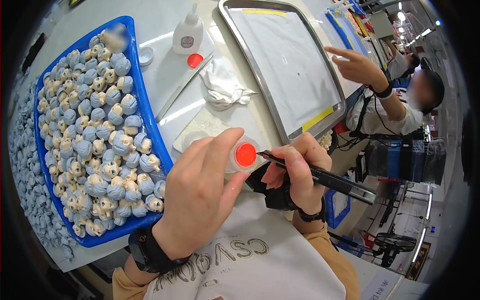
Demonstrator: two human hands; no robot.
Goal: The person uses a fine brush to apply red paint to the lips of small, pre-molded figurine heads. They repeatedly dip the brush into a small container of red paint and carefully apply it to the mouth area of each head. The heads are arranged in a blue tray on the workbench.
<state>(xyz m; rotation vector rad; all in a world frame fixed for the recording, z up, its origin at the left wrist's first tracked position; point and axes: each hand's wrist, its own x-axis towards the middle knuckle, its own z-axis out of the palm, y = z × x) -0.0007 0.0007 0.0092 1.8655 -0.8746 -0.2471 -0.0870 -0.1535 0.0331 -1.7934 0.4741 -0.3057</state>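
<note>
One small clear cup with a bright red filling (245, 154), near the middle of the view: clasped in the left hand (197, 192), curled to a half-open C, index finger at the cup's twelve o'clock, thumb at six. One slim black tool (345, 187) pinched tight between thumb and fingers of the right hand (301, 182), fingers folded, tip at the cup's three o'clock.

Counting outward from the cup: one pale block (212, 118) at ten; one white cloth (222, 85) between eleven and twelve; one metal strip (175, 95) between ten and eleven; one white bottle (189, 36) and one red cap (195, 60), both toward eleven; one blue tray (151, 130) at nine to ten, full of blue-haired doll heads (82, 147), too many to count.

At one o'clock, one metal tray (265, 95), lined with white, two yellow strips inside, lower corner near the right hand. At two, another person's hand (357, 66), fingers spread over its edge. For moving: white tabletop (162, 80) between blue rim and metal strip; left side tight, rim just beside the left hand.
</note>
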